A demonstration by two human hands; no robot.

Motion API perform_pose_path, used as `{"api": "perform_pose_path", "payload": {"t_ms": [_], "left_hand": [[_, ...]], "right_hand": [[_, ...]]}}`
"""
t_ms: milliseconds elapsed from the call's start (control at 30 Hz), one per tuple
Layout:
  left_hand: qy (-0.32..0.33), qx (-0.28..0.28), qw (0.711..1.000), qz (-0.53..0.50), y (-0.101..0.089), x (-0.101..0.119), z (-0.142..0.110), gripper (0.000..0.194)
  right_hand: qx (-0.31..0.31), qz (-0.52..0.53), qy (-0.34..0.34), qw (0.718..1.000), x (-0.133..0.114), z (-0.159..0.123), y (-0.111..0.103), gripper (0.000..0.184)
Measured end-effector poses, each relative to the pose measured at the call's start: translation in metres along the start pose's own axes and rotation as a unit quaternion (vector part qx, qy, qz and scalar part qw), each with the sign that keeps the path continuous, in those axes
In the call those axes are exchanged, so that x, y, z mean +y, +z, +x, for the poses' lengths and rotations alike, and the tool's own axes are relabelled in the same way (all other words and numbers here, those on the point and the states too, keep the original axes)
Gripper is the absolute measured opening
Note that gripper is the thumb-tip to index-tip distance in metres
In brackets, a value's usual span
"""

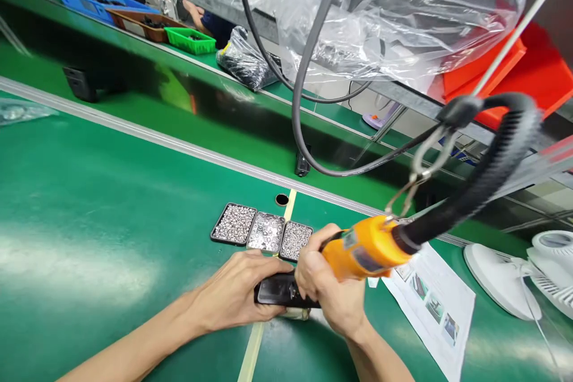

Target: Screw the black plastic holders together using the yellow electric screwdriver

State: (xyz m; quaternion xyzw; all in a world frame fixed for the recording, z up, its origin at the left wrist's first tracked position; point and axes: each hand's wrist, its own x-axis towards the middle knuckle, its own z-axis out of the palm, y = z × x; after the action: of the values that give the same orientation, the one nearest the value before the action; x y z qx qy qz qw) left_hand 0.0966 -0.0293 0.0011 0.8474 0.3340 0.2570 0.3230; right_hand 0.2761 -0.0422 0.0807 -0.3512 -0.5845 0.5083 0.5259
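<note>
My right hand [329, 286] is wrapped round an orange and black electric screwdriver [364, 248], tilted so that its front end points down and to the left. A thick black cable leaves its rear, and a metal hook holds it from above. My left hand [242, 283] grips the left end of a black plastic part [275, 290] with a shallow recess. The screwdriver's tip is hidden behind my right fingers, close to the part. A pale piece [295, 313] shows underneath the part. Just beyond my hands lie three small trays [246, 245] of tiny metal pieces.
A printed sheet [447, 310] lies right of my hands, with a white fan [514, 280] beyond it. Looped cable [298, 113] and plastic bags [394, 18] hang overhead. Blue [85, 3], brown [123, 19] and green bins [190, 40] stand behind the divider, near another person's arm.
</note>
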Motion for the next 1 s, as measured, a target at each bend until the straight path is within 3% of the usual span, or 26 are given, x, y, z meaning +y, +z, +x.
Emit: {"api": "perform_pose_path", "payload": {"t_ms": [100, 200, 300, 433, 467, 533, 567, 633, 700, 767, 833, 900, 1000], "left_hand": [[-0.026, -0.015, 0.999, 0.02, -0.004, 0.002, -0.001, 0.046], [-0.062, -0.048, 0.995, 0.067, -0.006, 0.009, 0.001, 0.049], [-0.05, -0.056, 0.992, 0.104, 0.002, 0.022, 0.007, 0.052], [-0.023, -0.013, 0.998, 0.05, 0.016, 0.03, 0.016, 0.049], [-0.041, 0.008, 0.999, 0.005, 0.015, 0.03, 0.018, 0.048], [-0.119, 0.065, 0.982, -0.131, 0.008, 0.026, 0.022, 0.049], [-0.17, 0.089, 0.957, -0.218, 0.002, 0.024, 0.024, 0.05], [-0.261, 0.123, 0.872, -0.396, -0.011, 0.019, 0.026, 0.052], [-0.309, 0.14, 0.773, -0.536, -0.02, 0.015, 0.027, 0.052], [-0.314, 0.144, 0.696, -0.629, -0.024, 0.01, 0.027, 0.05], [-0.294, 0.145, 0.644, -0.692, -0.022, 0.005, 0.026, 0.046], [-0.271, 0.152, 0.61, -0.729, -0.019, 0.001, 0.026, 0.044], [-0.25, 0.164, 0.595, -0.747, -0.016, 0.0, 0.027, 0.044]], "right_hand": [[0.055, 0.089, -0.091, 0.99, -0.03, 0.015, -0.007, 0.018], [0.146, 0.05, -0.167, 0.974, -0.036, 0.041, -0.024, 0.014], [0.151, -0.066, -0.124, 0.978, -0.012, 0.069, -0.046, 0.022], [0.075, -0.173, -0.083, 0.979, 0.018, 0.083, -0.083, 0.054], [0.06, -0.24, -0.074, 0.966, 0.021, 0.08, -0.094, 0.059], [0.061, -0.418, -0.038, 0.906, 0.021, 0.065, -0.114, 0.059], [0.077, -0.499, -0.015, 0.863, 0.021, 0.054, -0.125, 0.055], [0.116, -0.598, 0.035, 0.793, 0.027, 0.028, -0.143, 0.045], [0.143, -0.639, 0.082, 0.752, 0.041, 0.002, -0.161, 0.039], [0.15, -0.662, 0.129, 0.722, 0.06, -0.017, -0.176, 0.033], [0.14, -0.672, 0.155, 0.711, 0.075, -0.027, -0.186, 0.024], [0.12, -0.672, 0.154, 0.714, 0.077, -0.027, -0.188, 0.025], [0.084, -0.643, 0.066, 0.759, 0.052, -0.019, -0.161, 0.024]]}}
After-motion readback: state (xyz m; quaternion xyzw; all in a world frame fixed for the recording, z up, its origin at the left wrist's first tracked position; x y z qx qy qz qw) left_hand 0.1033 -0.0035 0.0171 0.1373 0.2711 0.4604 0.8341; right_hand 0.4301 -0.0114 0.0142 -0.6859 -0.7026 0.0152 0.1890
